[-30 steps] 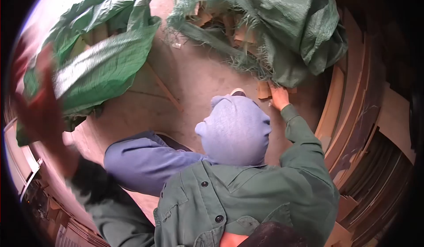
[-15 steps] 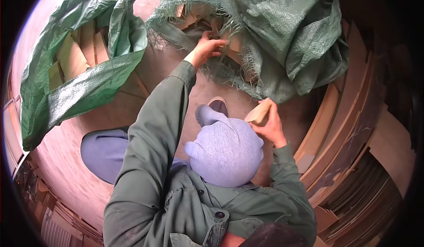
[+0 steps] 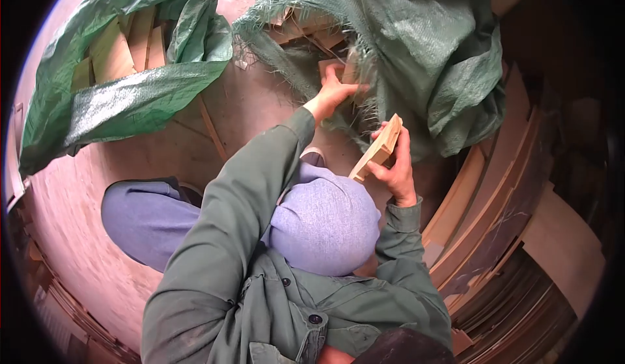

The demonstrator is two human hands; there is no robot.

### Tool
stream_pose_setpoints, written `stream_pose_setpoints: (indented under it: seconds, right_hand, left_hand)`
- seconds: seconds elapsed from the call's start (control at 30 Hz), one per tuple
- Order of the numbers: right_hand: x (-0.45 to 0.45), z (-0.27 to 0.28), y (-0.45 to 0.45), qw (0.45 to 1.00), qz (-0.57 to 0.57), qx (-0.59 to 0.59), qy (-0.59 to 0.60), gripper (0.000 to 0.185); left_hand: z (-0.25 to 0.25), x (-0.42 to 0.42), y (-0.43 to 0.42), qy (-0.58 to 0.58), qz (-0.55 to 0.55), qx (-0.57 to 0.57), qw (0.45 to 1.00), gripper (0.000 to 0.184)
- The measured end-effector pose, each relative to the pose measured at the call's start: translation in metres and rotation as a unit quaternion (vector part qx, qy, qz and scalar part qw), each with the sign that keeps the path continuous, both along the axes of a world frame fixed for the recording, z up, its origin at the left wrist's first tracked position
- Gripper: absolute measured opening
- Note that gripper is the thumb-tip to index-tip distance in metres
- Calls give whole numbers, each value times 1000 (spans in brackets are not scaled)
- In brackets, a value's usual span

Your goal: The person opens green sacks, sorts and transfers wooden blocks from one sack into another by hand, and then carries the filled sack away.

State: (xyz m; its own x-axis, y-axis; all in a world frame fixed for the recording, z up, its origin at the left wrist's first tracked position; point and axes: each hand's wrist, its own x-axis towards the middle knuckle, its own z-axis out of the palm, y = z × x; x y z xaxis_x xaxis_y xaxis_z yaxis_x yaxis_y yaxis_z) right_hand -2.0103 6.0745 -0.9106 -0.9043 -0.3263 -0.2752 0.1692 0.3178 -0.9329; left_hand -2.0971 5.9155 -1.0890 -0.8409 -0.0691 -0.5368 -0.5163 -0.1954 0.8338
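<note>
The right hand (image 3: 398, 172) grips short pale wood (image 3: 379, 149), with the thumb on the near side and the fingers round the far edge; the wood slants up and to the right, just above the person's bent knee (image 3: 325, 224), and looks like more than one piece laid together; the left hand (image 3: 335, 94) reaches out to the mouth of the frayed green bag (image 3: 430, 52), its thumb spread away from the fingers, which bend over a wood offcut (image 3: 329, 68) at the opening – some blur there, so I cannot tell whether they have closed on it; further pieces of wood (image 3: 312, 22) lie inside that bag, behind its ragged edge

A second green bag (image 3: 133, 107) stands open to the left, well apart from both hands, with several flat wooden pieces (image 3: 112, 55) leaning inside it; a narrow strip of wood (image 3: 211, 128) lies on the floor (image 3: 84, 201) beside it, and a small white scrap (image 3: 241, 65) lies between the two bags; along the right side long boards (image 3: 485, 195) are stacked – their far ends fade into shadow
</note>
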Motion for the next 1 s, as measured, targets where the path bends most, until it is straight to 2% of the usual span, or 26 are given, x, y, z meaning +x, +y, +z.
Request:
stream_pose_setpoints:
  seconds: [0.03,0.13,0.2,0.27,0.3,0.33,0.4,0.43,0.47,0.5,0.53,0.6,0.63,0.67,0.73,0.8,0.83,0.87,0.93,0.97,1.0]
  right_hand:
    - [-10,10,-3,998,-10,-51,-20,80]
    - [-41,24,-14,985,-27,-138,-100,72]
    - [-63,18,-21,987,-28,-125,-94,63]
    - [-81,5,-24,994,-22,-90,-64,62]
    - [-90,-10,-17,997,-36,-56,-35,59]
    - [-103,-26,0,995,-63,-53,-50,61]
    - [-121,-37,31,990,-105,84,37,60]
    - [-127,-42,49,986,-128,89,53,60]
    - [-134,-45,64,982,-149,91,70,59]
    - [-137,-37,74,983,-169,68,23,58]
    - [-140,-32,80,984,-179,25,9,56]
    - [-135,-14,71,982,-184,-29,-10,54]
    - [-136,-20,74,983,-185,-12,-3,57]
    - [-136,-29,79,982,-190,12,-1,58]
    - [-134,-54,83,979,-196,55,7,60]
    - [-129,-68,71,977,-194,84,22,70]
    - [-128,-67,62,977,-187,101,18,71]
    - [-124,-66,57,976,-182,122,8,72]
    - [-122,-70,62,972,-155,169,57,70]
    - [-122,-74,59,969,-138,186,81,69]
    - [-119,-64,48,974,-144,133,111,64]
  left_hand:
    - [6,-3,5,13,24,85,996,96]
    - [22,-10,15,41,34,149,987,95]
    - [36,-10,10,6,44,138,989,90]
    - [32,-11,6,16,38,135,990,87]
    - [31,-9,6,1,50,109,993,74]
    - [36,-4,4,32,68,125,989,68]
    - [54,6,-7,88,96,157,979,57]
    - [58,12,-21,42,74,189,978,56]
    - [69,20,-37,59,60,164,983,58]
    - [86,29,-60,39,18,114,993,58]
    - [108,41,-77,79,39,123,989,60]
    - [117,60,-112,142,51,45,988,61]
    - [127,70,-132,110,43,30,992,59]
    - [125,77,-150,116,38,70,990,55]
    - [95,89,-175,26,132,180,974,65]
    - [96,93,-174,-79,174,140,972,76]
    - [80,95,-168,-63,177,116,975,87]
    - [60,96,-166,-21,161,78,984,87]
    - [49,91,-163,-30,151,40,987,87]
    - [86,84,-165,-31,128,12,991,85]
    - [126,73,-168,-28,110,-21,993,83]
